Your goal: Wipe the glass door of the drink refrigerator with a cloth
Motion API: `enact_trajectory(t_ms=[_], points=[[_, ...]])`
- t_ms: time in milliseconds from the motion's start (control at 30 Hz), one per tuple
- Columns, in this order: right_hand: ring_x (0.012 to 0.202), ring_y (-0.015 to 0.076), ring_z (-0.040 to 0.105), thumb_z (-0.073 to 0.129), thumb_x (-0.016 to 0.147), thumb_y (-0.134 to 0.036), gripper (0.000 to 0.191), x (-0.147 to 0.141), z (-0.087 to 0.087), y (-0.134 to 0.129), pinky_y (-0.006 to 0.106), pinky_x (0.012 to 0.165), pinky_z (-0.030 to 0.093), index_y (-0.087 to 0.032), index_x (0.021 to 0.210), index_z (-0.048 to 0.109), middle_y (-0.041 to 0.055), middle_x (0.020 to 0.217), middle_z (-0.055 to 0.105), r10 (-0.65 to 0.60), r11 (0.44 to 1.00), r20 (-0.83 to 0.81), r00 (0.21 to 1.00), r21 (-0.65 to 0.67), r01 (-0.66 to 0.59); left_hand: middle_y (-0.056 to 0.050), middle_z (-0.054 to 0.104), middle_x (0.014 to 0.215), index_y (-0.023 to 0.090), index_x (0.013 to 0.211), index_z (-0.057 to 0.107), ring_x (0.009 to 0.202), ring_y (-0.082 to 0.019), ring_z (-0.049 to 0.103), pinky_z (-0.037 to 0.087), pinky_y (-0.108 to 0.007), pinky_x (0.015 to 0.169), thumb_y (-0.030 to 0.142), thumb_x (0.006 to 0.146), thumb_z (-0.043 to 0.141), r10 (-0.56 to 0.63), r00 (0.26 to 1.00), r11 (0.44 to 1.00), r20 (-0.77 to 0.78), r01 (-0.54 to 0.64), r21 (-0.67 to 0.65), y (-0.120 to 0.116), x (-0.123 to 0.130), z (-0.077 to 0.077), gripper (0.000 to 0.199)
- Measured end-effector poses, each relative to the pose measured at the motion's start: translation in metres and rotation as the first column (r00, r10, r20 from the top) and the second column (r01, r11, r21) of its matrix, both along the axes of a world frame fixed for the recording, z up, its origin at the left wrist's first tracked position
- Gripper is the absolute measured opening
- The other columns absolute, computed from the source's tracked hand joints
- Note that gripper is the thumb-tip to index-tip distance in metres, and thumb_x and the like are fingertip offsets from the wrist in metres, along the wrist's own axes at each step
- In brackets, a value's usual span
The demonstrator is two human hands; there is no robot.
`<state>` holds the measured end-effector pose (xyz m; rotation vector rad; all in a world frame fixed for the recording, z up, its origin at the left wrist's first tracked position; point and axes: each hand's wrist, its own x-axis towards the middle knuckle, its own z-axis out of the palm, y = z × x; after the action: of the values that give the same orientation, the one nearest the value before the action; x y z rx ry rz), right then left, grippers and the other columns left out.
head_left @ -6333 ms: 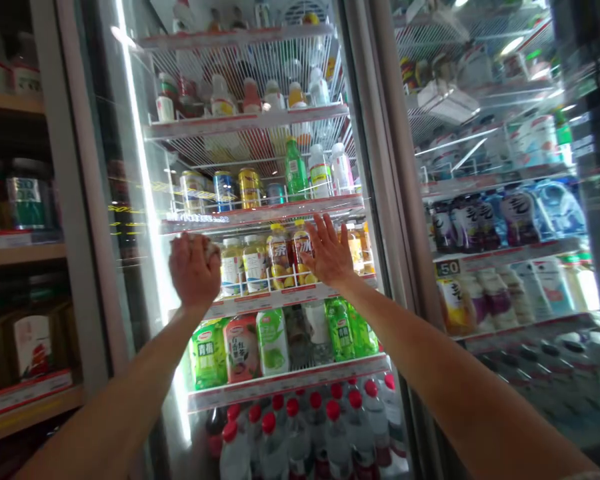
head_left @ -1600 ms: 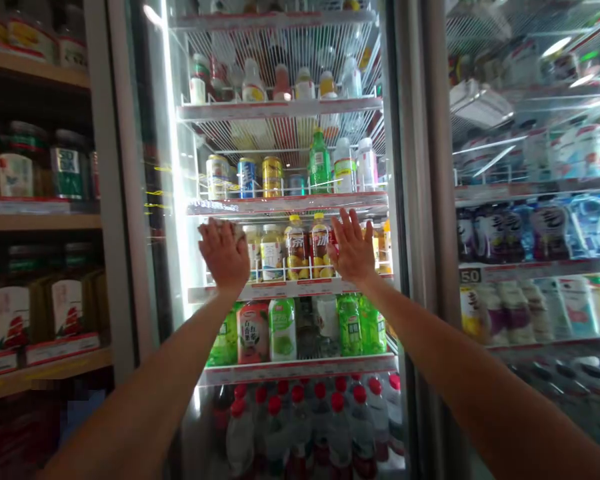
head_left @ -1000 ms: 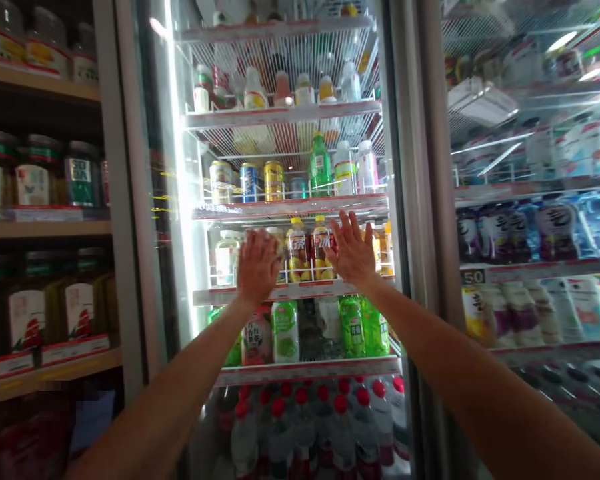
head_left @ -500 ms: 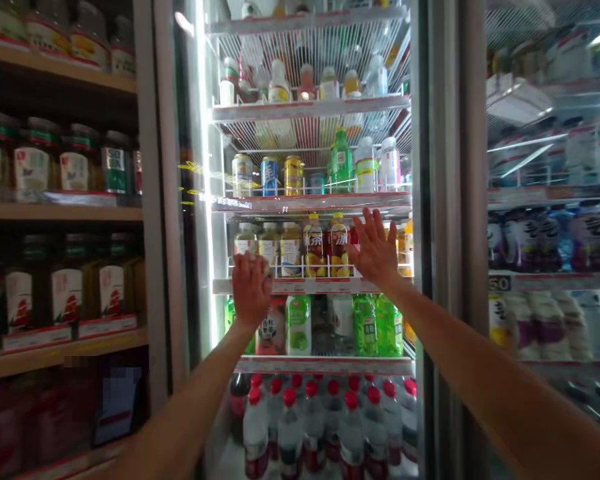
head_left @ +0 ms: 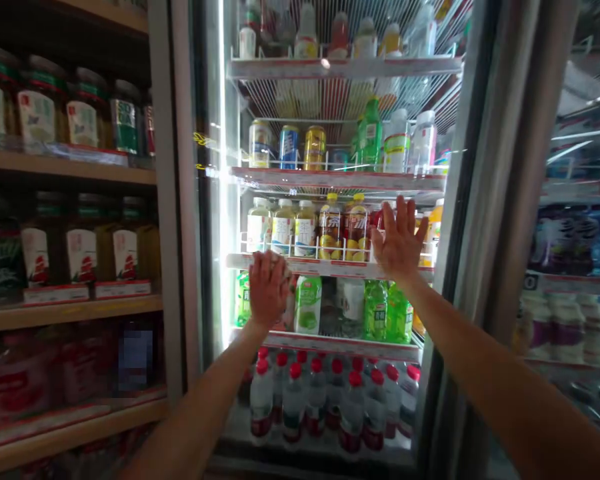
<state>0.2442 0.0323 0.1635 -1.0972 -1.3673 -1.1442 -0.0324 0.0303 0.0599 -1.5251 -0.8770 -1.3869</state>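
Note:
My left hand (head_left: 269, 290) is raised in front of a lit drinks fridge, its fingers bent and close together. A pale, crumpled-looking patch shows beside its fingertips; what it is I cannot make out. Higher and to the right, my right hand (head_left: 400, 243) is open, palm forward and fingers spread, at the glass. Beyond it stand brown tea bottles (head_left: 356, 230) with yellow caps. Pale-labelled bottles (head_left: 283, 227) are above my left hand, and a green-and-white bottle (head_left: 308, 305) is to its right. Whether each palm touches the glass I cannot tell.
Wooden shelves (head_left: 70, 313) with jars (head_left: 37, 110) stand on the left. The fridge's metal frame (head_left: 505, 173) runs up the right, with another drinks fridge beyond. Red-capped bottles (head_left: 353, 410) fill the bottom level. Green bottles (head_left: 376, 310) and cans (head_left: 315, 148) sit on shelves above.
The view has shifted, so the fridge shelves appear higher and larger. Both hands sit further right in the picture; my left hand is now lower against the shelves, and my right hand stays spread.

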Motion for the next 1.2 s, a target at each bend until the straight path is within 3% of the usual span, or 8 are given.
enact_trajectory(t_ms=[200, 433, 533, 667, 767, 900, 1000, 1200], points=[[0.139, 0.028, 0.013, 0.035, 0.09, -0.042, 0.058, -0.007, -0.044, -0.009, 0.055, 0.108, 0.013, -0.022, 0.143, 0.023, 0.0092, 0.151, 0.017, 0.017, 0.999, 0.051, 0.999, -0.049, -0.015, -0.007, 0.044, 0.139, 0.025, 0.127, 0.048, 0.138, -0.025, 0.016, 0.02, -0.043, 0.111, 0.029, 0.083, 0.051, -0.012, 0.94, 0.997, -0.34, -0.016, -0.081, -0.003, 0.045, -0.013, 0.044], [0.139, 0.0279, 0.013, 0.034, 0.09, -0.041, 0.06, -0.006, -0.07, -0.009, 0.054, 0.108, 0.011, -0.023, 0.144, 0.016, 0.0098, 0.151, 0.017, 0.019, 0.999, 0.086, 0.996, -0.043, -0.016, -0.017, 0.031, 0.145, 0.016, 0.133, 0.04, 0.139, -0.027, 0.013, 0.022, -0.049, 0.108, 0.027, 0.085, 0.045, 0.086, 0.987, 0.996, 0.133, -0.084, -0.025, 0.005, -0.03, -0.008, 0.049], [0.139, 0.0278, 0.013, 0.035, 0.089, -0.041, 0.061, -0.007, -0.07, -0.008, 0.055, 0.108, 0.012, -0.024, 0.144, 0.016, 0.0097, 0.151, 0.018, 0.017, 0.999, 0.072, 0.997, -0.045, -0.014, -0.016, 0.024, 0.148, 0.016, 0.135, 0.037, 0.139, -0.028, 0.008, 0.021, -0.051, 0.109, 0.025, 0.086, 0.043, 0.043, 0.975, 0.999, 0.216, -0.039, -0.02, 0.003, -0.013, -0.004, 0.05], [0.139, 0.0276, 0.013, 0.036, 0.089, -0.038, 0.06, -0.005, -0.071, -0.01, 0.055, 0.109, 0.012, -0.025, 0.144, 0.017, 0.0086, 0.151, 0.017, 0.033, 0.999, 0.106, 0.994, -0.04, -0.029, -0.011, 0.034, 0.145, 0.021, 0.131, 0.043, 0.139, -0.026, 0.01, 0.021, -0.048, 0.11, 0.027, 0.084, 0.048, -0.002, 0.998, 0.998, -0.065, -0.002, -0.062, 0.0, 0.032, -0.004, 0.047], [0.139, 0.0275, 0.011, 0.037, 0.088, -0.038, 0.061, -0.004, -0.074, -0.011, 0.055, 0.109, 0.01, -0.026, 0.144, 0.016, 0.0082, 0.152, 0.015, 0.034, 0.998, 0.152, 0.988, -0.052, -0.026, -0.009, 0.041, 0.141, 0.024, 0.129, 0.046, 0.139, -0.024, 0.015, 0.021, -0.044, 0.111, 0.028, 0.083, 0.051, -0.014, 0.976, 0.998, -0.217, -0.001, -0.066, 0.001, 0.029, 0.001, 0.046], [0.14, 0.0261, 0.008, 0.038, 0.088, -0.04, 0.062, -0.004, -0.076, -0.012, 0.054, 0.11, 0.008, -0.025, 0.144, 0.016, 0.0085, 0.152, 0.016, 0.028, 0.997, 0.146, 0.989, -0.082, -0.016, -0.012, 0.03, 0.146, 0.02, 0.133, 0.04, 0.139, -0.026, 0.014, 0.02, -0.047, 0.11, 0.027, 0.085, 0.046, 0.007, 0.998, 1.0, 0.058, -0.006, -0.019, 0.006, -0.004, 0.02, 0.049], [0.14, 0.0263, 0.009, 0.037, 0.088, -0.042, 0.059, -0.006, -0.075, -0.012, 0.054, 0.11, 0.007, -0.024, 0.143, 0.022, 0.0097, 0.151, 0.02, 0.02, 0.996, 0.141, 0.99, -0.09, -0.008, -0.015, 0.024, 0.148, 0.016, 0.135, 0.037, 0.14, -0.027, 0.008, 0.019, -0.049, 0.11, 0.025, 0.086, 0.042, 0.025, 0.982, 1.0, 0.188, -0.026, 0.001, 0.006, 0.003, 0.035, 0.05], [0.14, 0.026, 0.01, 0.039, 0.088, -0.04, 0.057, -0.007, -0.074, -0.015, 0.054, 0.11, 0.008, -0.024, 0.141, 0.026, 0.0096, 0.15, 0.021, 0.034, 0.994, 0.125, 0.992, -0.107, -0.021, -0.009, 0.041, 0.141, 0.021, 0.129, 0.046, 0.139, -0.025, 0.012, 0.023, -0.044, 0.11, 0.03, 0.085, 0.048, -0.008, 0.95, 0.999, -0.312, -0.007, -0.044, 0.0, 0.063, 0.037, 0.045]])
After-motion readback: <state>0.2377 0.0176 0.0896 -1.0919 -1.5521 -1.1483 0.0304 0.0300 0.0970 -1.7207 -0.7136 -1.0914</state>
